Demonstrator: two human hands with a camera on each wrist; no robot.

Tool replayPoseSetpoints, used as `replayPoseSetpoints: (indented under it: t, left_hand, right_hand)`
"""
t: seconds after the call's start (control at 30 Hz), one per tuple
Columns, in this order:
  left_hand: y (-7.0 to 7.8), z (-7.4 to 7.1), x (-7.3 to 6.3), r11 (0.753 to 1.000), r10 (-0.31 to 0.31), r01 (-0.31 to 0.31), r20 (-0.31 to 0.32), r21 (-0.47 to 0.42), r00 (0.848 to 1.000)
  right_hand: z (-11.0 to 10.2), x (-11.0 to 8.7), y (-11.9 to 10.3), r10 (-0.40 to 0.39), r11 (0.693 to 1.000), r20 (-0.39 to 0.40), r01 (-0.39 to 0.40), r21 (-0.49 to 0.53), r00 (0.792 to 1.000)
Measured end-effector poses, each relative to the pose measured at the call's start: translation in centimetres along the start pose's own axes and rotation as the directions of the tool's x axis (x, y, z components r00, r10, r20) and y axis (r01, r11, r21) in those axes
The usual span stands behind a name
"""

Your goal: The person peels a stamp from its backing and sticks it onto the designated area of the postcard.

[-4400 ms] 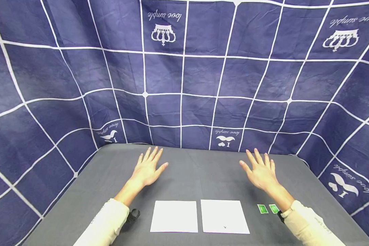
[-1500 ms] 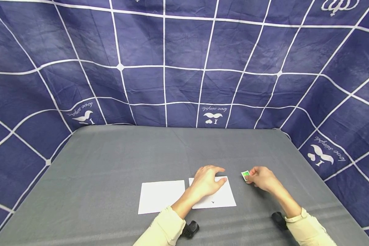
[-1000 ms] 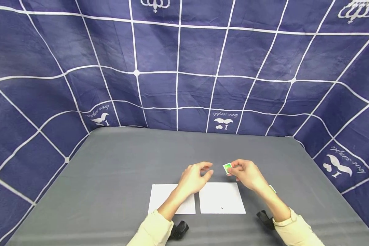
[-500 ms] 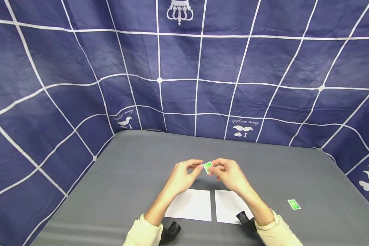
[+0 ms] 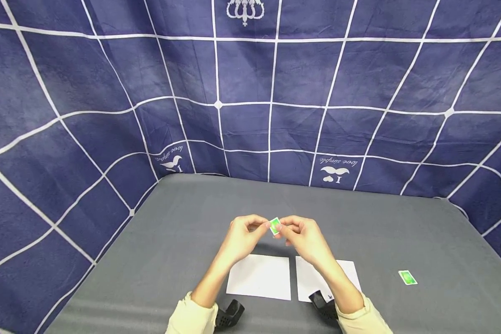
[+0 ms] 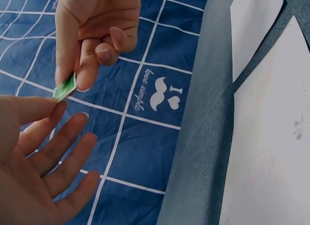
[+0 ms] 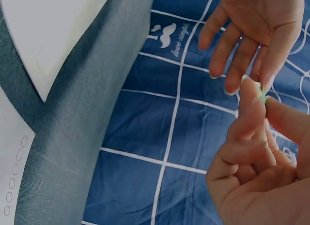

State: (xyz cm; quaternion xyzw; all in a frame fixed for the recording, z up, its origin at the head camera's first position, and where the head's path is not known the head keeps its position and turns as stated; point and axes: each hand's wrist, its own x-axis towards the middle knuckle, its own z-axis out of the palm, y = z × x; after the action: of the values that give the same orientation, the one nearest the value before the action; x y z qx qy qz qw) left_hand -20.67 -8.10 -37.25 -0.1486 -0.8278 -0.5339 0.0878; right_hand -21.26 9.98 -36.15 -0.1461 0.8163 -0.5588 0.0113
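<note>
A small flat green square with a white border (image 5: 274,225) is held up between both hands above the table. My left hand (image 5: 242,239) pinches its left corner between thumb and index finger, the other fingers fanned out in the left wrist view. My right hand (image 5: 309,239) grips the opposite side with thumb and index finger, its remaining fingers curled in the right wrist view. Fingertips cover much of the square (image 6: 66,88), which appears nearly edge-on from the wrists. A matching green square (image 5: 407,277) lies on the table to the right.
Two white paper sheets, a left one (image 5: 259,278) and a right one (image 5: 309,273), lie side by side below the hands. The right sheet bears a small dark drawing, partly beside my forearm. Behind the grey table (image 5: 183,222) hangs a blue grid-patterned cloth (image 5: 250,130).
From open hands spread apart, my right hand has picked up one green square and brought it leftward. My left hand has come to meet it and now pinches its corner. The head view has shifted.
</note>
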Motion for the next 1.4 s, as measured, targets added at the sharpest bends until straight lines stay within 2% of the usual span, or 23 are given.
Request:
replayPoseSetpoints:
  t: [0.1,0.3,0.5,0.63,0.7,0.8,0.87,0.93,1.0,1.1,1.17,1.23,1.3,1.33,1.4]
  left_hand:
    - [0.5,-0.2,0.2,0.998,-0.004,0.004,0.007,-0.055,1.0]
    - [0.9,-0.1,0.8,0.989,0.004,-0.009,-0.039,-0.151,0.999]
    - [1.1,0.0,0.8,0.958,-0.077,0.07,-0.014,-0.279,0.997]
    - [1.0,0.1,0.7,0.94,-0.114,0.108,0.001,-0.323,0.994]
    - [1.0,0.2,0.7,0.934,-0.129,0.121,-0.001,-0.335,0.992]
    - [0.8,0.5,0.6,0.929,-0.152,0.138,-0.013,-0.344,0.988]
    - [0.7,0.8,0.6,0.923,-0.168,0.149,-0.023,-0.354,0.985]
    - [0.6,1.1,0.5,0.913,-0.185,0.159,-0.033,-0.375,0.982]
    - [0.6,1.3,0.4,0.899,-0.209,0.173,-0.045,-0.403,0.977]
    - [0.7,1.7,0.3,0.873,-0.246,0.191,-0.066,-0.449,0.967]
    - [0.7,1.9,0.3,0.855,-0.269,0.2,-0.081,-0.478,0.96]
    - [0.8,2.1,0.3,0.841,-0.286,0.203,-0.093,-0.502,0.954]
    - [0.9,2.3,0.3,0.825,-0.301,0.209,-0.096,-0.526,0.949]
    - [0.9,2.4,0.3,0.816,-0.307,0.21,-0.096,-0.538,0.947]
    - [0.9,2.6,0.2,0.806,-0.314,0.212,-0.095,-0.553,0.945]
  right_hand:
    - [-0.2,0.1,-0.1,-0.017,1.0,-0.023,0.017,0.001,1.0]
    - [-0.5,0.5,-0.4,-0.07,0.998,-0.055,0.069,-0.014,0.996]
    - [-0.5,0.4,-0.5,-0.073,0.997,-0.081,0.075,0.031,0.994]
    - [-0.4,0.3,-0.5,-0.063,0.995,-0.099,0.07,0.065,0.993]
    - [-0.2,0.2,-0.4,-0.079,0.995,-0.115,0.084,0.045,0.99]
    - [0.1,0.2,-0.2,-0.156,0.988,-0.165,0.153,-0.027,0.974]
    - [0.3,0.2,0.0,-0.245,0.969,-0.21,0.229,-0.096,0.947]
    - [0.6,0.2,0.2,-0.37,0.924,-0.249,0.327,-0.2,0.895]
    - [0.9,0.2,0.4,-0.504,0.848,-0.267,0.414,-0.331,0.821]
    - [1.4,0.1,0.6,-0.67,0.699,-0.246,0.484,-0.526,0.7]
    - [1.7,0.0,0.7,-0.732,0.619,-0.226,0.49,-0.614,0.643]
    - [2.0,-0.1,0.7,-0.763,0.573,-0.213,0.485,-0.661,0.611]
    - [2.2,-0.2,0.7,-0.772,0.556,-0.213,0.473,-0.684,0.599]
    - [2.3,-0.2,0.7,-0.77,0.557,-0.216,0.468,-0.686,0.6]
    - [2.4,-0.3,0.8,-0.752,0.578,-0.223,0.458,-0.675,0.62]
